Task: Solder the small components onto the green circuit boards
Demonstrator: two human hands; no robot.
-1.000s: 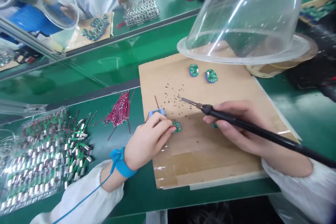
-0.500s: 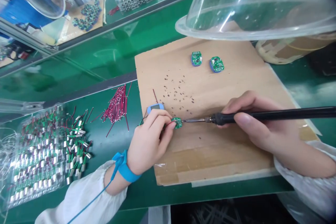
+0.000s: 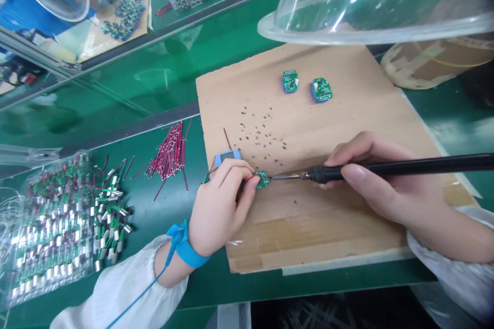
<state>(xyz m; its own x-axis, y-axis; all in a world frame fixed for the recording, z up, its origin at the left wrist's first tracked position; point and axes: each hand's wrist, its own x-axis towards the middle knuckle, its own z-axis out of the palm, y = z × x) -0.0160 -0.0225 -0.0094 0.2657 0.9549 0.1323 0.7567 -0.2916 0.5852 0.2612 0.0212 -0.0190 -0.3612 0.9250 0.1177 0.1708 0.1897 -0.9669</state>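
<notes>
My left hand (image 3: 222, 198), with a blue strap at the wrist, is closed in a pinch at the left edge of a small green circuit board (image 3: 263, 180). A short bit of red wire (image 3: 252, 177) shows at those fingertips; how it is gripped is partly hidden. My right hand (image 3: 370, 180) is wrapped round a black soldering iron (image 3: 332, 172). The iron's metal tip meets the board's right edge. Just behind my left fingers lies a blue-cased piece with a grey window (image 3: 227, 156), partly covered by the hand.
Beneath the work is a cardboard sheet (image 3: 328, 226) with dark specks. Two boards on blue bases, one here (image 3: 289, 81), sit toward its back. Red wires (image 3: 170, 157) and metal parts with green leads (image 3: 111, 216) lie left. A clear plastic hood (image 3: 370, 5) hangs at upper right.
The view has shifted slightly. Both hands stay nearly in place, with the iron's tip still at the board's right edge.
</notes>
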